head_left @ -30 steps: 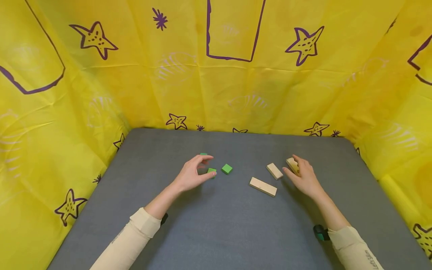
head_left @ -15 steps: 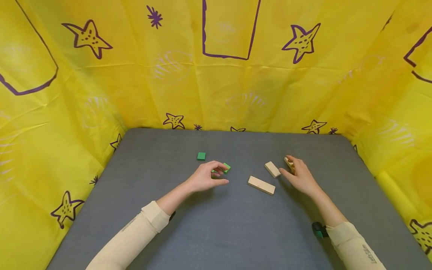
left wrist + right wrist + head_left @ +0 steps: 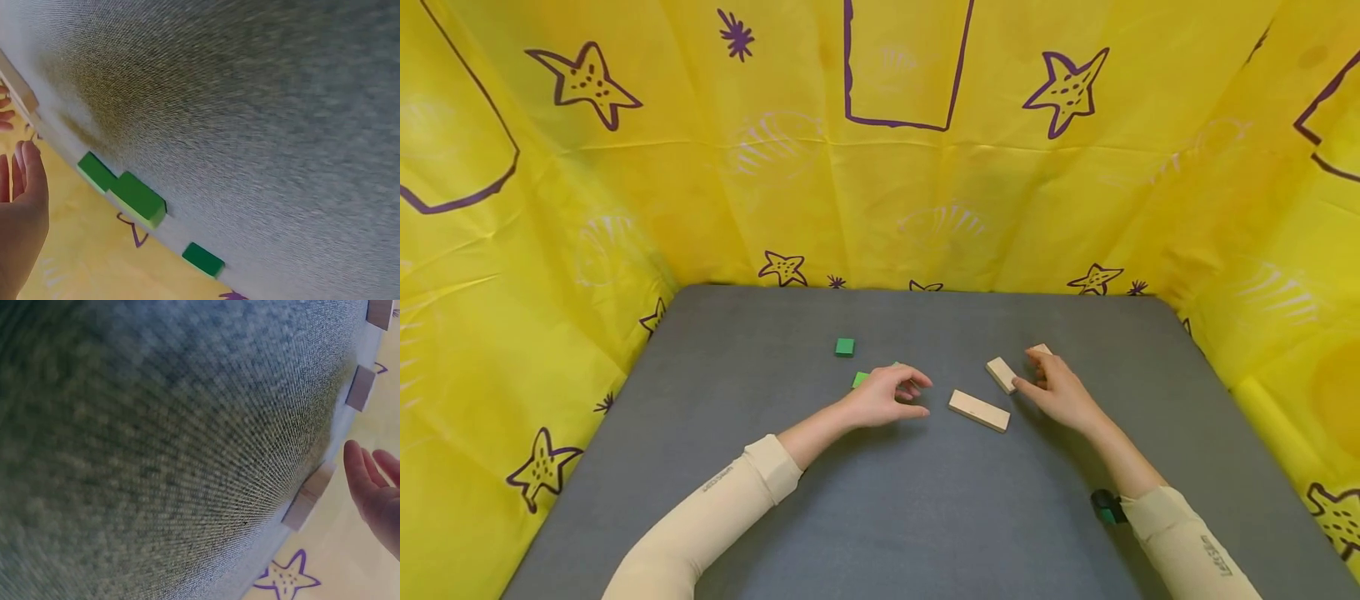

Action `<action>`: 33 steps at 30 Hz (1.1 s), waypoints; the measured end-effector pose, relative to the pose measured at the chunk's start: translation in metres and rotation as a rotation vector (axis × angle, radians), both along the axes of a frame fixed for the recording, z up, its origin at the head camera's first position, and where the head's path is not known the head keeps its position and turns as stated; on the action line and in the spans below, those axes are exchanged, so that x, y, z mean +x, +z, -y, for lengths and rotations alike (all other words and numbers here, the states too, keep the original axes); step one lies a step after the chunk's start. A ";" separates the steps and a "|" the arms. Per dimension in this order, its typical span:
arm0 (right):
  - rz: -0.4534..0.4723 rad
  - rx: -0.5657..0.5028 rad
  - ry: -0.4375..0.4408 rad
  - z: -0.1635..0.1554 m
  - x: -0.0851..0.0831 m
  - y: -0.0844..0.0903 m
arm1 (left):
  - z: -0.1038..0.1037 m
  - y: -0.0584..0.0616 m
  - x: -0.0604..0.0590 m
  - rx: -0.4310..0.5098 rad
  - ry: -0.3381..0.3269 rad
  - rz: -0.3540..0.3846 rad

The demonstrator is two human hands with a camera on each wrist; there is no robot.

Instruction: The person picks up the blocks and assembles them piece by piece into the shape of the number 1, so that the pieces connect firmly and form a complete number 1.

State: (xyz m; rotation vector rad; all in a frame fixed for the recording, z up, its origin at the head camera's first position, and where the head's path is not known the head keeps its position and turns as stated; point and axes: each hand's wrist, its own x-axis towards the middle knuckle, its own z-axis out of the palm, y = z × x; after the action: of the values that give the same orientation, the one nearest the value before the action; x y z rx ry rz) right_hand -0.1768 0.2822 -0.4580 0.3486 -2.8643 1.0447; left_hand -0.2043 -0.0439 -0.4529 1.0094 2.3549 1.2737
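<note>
My left hand (image 3: 886,397) hovers with relaxed, slightly spread fingers and holds nothing. Beneath and behind it, two light green blocks are partly hidden in the head view: one shows a corner (image 3: 860,380), the other only a sliver. A darker green block (image 3: 845,347) lies farther back. My right hand (image 3: 1063,393) is held over the wooden blocks, fingers loosely bent, nothing in its grasp. Its thumb overlaps the end of a short wooden block (image 3: 1000,374) in the head view; the right wrist view shows the fingers (image 3: 355,465) apart from the blocks. Another wooden block (image 3: 1041,348) is mostly covered by that hand.
Between the hands a longer wooden block (image 3: 979,411) lies flat on the grey table (image 3: 925,517). Yellow cloth (image 3: 865,217) with purple starfish drawings walls the table at the back and both sides.
My left hand has moved right across the green blocks toward the long wooden block, uncovering the darker green block. The right hand has shifted only slightly, and the head view has drifted a little.
</note>
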 end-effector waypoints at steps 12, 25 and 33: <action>0.055 0.025 0.040 0.001 -0.006 0.000 | -0.026 -0.007 -0.007 -0.050 -0.054 0.013; 0.033 0.039 0.066 0.004 -0.010 -0.006 | -0.040 -0.014 -0.015 -0.114 -0.081 -0.033; 0.040 0.043 0.081 0.006 -0.012 -0.006 | -0.047 -0.017 -0.016 -0.155 -0.112 -0.064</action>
State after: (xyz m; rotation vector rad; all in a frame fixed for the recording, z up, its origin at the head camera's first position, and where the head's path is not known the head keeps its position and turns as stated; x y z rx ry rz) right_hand -0.1883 0.2766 -0.4642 0.4556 -2.9347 1.0148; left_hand -0.2203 0.0034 -0.4697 1.1304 2.3647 1.0162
